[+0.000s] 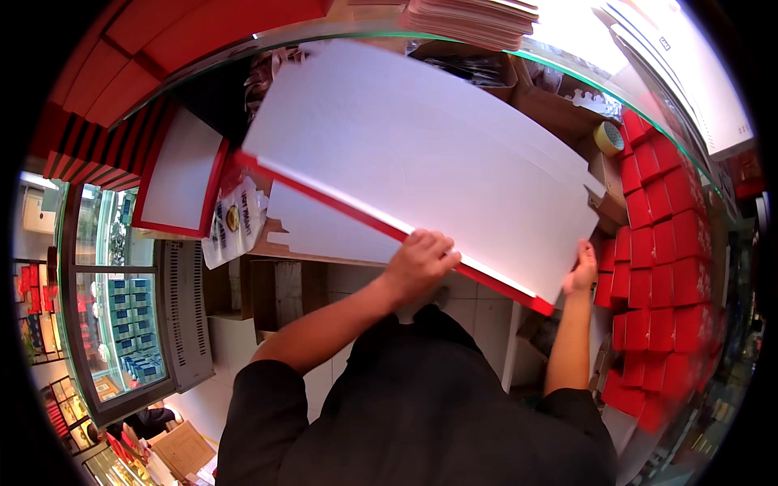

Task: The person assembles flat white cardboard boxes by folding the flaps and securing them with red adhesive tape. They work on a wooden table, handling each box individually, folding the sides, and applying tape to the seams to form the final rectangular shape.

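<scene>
My left hand (pixel 421 263) is curled over the near, red-trimmed long edge of a white cardboard panel (pixel 413 154); my right hand (pixel 579 271) clasps its right short edge. The panel is tilted in front of my body, above a second white sheet (pixel 316 227) that it partly covers. Beyond its left end lies a white printed bag (pixel 237 220); to the right, red boxes (pixel 660 283) stand stacked, near a tape roll (pixel 608 138).

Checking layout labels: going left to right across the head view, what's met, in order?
Blue boxes behind glass → white printed plastic bag → left hand → right hand → red boxes stacked along the right side.
</scene>
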`<state>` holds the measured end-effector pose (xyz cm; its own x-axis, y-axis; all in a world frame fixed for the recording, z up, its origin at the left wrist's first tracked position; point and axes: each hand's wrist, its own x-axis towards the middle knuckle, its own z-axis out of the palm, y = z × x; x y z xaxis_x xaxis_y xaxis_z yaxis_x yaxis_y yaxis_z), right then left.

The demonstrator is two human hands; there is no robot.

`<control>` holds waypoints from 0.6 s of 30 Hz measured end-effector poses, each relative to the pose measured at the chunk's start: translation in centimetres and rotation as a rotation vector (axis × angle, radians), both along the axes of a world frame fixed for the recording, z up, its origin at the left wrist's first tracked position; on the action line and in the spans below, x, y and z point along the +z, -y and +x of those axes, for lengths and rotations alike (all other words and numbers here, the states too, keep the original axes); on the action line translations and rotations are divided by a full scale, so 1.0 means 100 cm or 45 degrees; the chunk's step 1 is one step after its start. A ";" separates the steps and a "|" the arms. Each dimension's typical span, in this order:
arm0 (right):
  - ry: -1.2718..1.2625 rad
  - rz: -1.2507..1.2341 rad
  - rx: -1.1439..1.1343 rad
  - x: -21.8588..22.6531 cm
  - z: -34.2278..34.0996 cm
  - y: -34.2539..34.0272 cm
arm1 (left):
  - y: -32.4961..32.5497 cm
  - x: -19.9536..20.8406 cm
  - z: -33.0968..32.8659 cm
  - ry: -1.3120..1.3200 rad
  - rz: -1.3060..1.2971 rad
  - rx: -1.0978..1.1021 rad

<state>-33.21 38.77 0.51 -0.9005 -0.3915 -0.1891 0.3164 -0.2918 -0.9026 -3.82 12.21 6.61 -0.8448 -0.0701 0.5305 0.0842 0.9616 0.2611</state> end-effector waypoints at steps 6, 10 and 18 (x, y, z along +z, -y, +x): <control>0.376 0.292 0.305 -0.047 0.107 0.064 | 0.090 -0.004 0.041 -0.010 -0.243 0.527; 0.549 0.352 0.510 -0.041 0.163 0.112 | 0.037 -0.017 0.045 0.040 0.195 0.191; 0.579 0.449 0.746 -0.037 0.164 0.121 | -0.067 -0.092 0.016 0.500 0.173 0.634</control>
